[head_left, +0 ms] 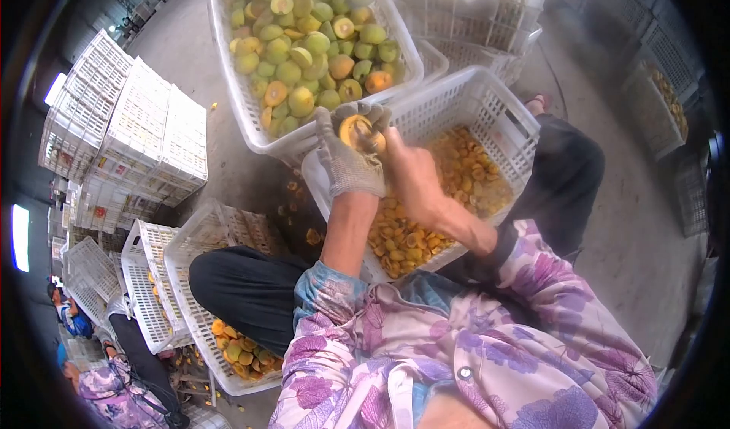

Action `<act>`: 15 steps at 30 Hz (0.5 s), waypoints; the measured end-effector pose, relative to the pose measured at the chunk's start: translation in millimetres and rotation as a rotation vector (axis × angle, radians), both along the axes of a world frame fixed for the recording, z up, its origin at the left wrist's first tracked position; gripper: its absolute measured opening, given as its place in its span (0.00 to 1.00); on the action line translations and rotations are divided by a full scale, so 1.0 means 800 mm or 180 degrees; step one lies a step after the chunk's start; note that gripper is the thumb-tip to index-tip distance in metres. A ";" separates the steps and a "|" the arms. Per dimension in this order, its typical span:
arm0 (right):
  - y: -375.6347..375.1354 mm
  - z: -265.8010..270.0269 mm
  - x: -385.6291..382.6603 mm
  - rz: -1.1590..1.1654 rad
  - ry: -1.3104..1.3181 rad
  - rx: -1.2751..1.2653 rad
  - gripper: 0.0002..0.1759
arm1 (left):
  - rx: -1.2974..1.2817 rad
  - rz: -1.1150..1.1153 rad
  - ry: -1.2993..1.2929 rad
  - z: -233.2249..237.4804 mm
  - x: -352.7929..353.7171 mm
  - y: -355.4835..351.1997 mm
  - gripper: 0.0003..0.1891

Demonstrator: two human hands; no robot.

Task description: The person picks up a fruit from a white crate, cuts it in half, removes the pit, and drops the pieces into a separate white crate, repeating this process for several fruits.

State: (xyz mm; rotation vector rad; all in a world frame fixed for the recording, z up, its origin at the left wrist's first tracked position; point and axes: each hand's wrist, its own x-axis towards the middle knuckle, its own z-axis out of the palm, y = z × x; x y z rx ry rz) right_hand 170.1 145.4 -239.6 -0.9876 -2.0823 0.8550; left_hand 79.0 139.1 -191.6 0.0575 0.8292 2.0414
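Observation:
My left hand [351, 159], in a grey work glove, is closed around a peach half [355, 132] with orange flesh and a dark hollow in its middle. Against it, my bare right hand [413, 172] is curled, its fingers blurred; what they grip, if anything, I cannot make out. Both hands are above the near edge of a white crate [464, 98] that holds many small orange pieces [464, 170]. Just beyond my left hand stands another white crate [232, 87], heaped with green and yellow peaches [304, 56], several of them cut open.
Stacked white crates rise at the left [144, 117] and at the back right [471, 11]. Beside my left knee, a crate [220, 368] holds orange fruit halves [243, 353]. Another person [125, 387] sits at lower left. Fruit scraps lie on the floor.

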 end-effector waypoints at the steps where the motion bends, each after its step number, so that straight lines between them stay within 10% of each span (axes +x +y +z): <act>1: 0.000 -0.005 -0.003 -0.0002 -0.0012 0.0011 0.15 | 0.0011 -0.0002 -0.0012 -0.003 -0.004 0.002 0.24; 4: -0.001 -0.013 -0.008 -0.0298 0.0170 0.0023 0.13 | 0.0054 -0.0223 -0.0694 -0.025 -0.017 0.011 0.24; 15: -0.006 0.021 -0.006 -0.0202 -0.0712 0.0610 0.14 | 0.0100 -0.0023 0.0841 0.017 -0.005 -0.013 0.26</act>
